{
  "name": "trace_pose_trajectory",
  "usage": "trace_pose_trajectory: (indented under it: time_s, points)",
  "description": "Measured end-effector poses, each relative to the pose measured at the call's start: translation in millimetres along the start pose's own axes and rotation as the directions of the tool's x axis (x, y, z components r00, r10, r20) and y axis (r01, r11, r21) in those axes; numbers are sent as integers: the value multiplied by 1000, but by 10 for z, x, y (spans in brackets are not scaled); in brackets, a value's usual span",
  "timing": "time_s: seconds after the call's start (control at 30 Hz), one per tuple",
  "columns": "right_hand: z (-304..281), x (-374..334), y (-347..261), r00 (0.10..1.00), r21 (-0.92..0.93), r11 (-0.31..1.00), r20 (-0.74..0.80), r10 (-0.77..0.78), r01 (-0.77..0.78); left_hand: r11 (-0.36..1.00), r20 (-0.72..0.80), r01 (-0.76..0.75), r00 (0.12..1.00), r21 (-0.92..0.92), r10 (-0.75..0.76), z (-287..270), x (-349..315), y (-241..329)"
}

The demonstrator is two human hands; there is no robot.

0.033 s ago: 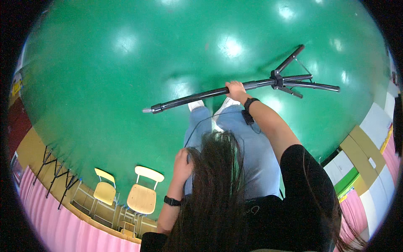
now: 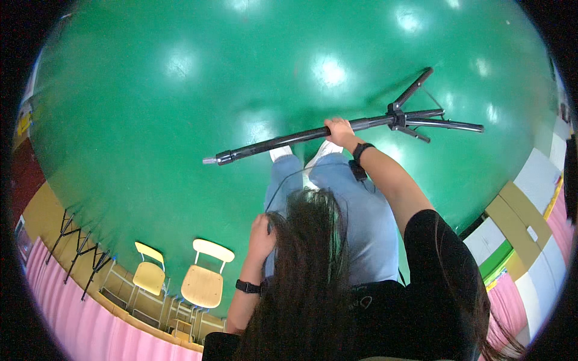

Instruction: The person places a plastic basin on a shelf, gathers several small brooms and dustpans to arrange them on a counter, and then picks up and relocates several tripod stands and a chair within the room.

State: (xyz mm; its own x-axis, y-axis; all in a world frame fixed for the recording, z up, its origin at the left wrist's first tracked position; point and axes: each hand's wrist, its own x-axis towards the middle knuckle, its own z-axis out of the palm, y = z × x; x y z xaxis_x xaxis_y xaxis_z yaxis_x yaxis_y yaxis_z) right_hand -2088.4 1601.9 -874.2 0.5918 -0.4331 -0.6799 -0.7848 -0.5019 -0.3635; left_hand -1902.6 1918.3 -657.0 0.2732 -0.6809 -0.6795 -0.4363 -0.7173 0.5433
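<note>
A black tripod stand (image 2: 271,143) lies slantwise across the view above my white shoes, with its metal tip (image 2: 210,160) at the left. Its three legs spread part way at the right end, joined by a black hub (image 2: 396,117). My right hand (image 2: 341,131) is wrapped round the middle of the pole. Close to my left thigh, my left hand (image 2: 262,237) has curled fingers, partly covered by hanging hair; what they hold is hidden. A thin dark cable (image 2: 283,188) arcs over my legs between the left hand and a small black box (image 2: 357,171) below my right wrist.
Shiny green floor (image 2: 150,126) surrounds my feet. Two wooden chairs (image 2: 202,284) stand at the lower left, beside folding black metal frames (image 2: 79,256) and a pink curtain (image 2: 90,319). Boards and cabinets (image 2: 521,210) line the right side.
The tripod stand has shifted very slightly to the left with my right hand still round it. My left hand has stayed nearly still.
</note>
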Motion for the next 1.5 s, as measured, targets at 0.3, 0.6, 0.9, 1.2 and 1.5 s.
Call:
trace_pose_trajectory:
  time_s: [0.3, 0.6, 0.9, 1.2, 1.5]
  points:
    - [-2352, -1399, -206, 933, 177, 962, -330, -143, 210, 797, 248, 542, 838, -267, -486, -397, -1322, -170]
    - [-3482, -2090, -986, 675, 538, 621, -738, 20, 570, 384, -45, 241, 795, -891, -605, -908, -1831, -519]
    - [-3648, -2435, -2588, 594, 485, 351, -714, -370, 801, 282, -433, -331, 613, -900, -661, -1642, -2844, -231]
    - [-3743, -2182, -4229, 581, 558, 200, -676, -453, 805, 258, -333, -220, 459, -941, -824, -1127, -3861, -1488]
    - [-3667, -2086, -6010, 548, 524, 166, -774, -317, 836, 207, -273, -329, 168, -922, -947, -1102, -4350, -2960]
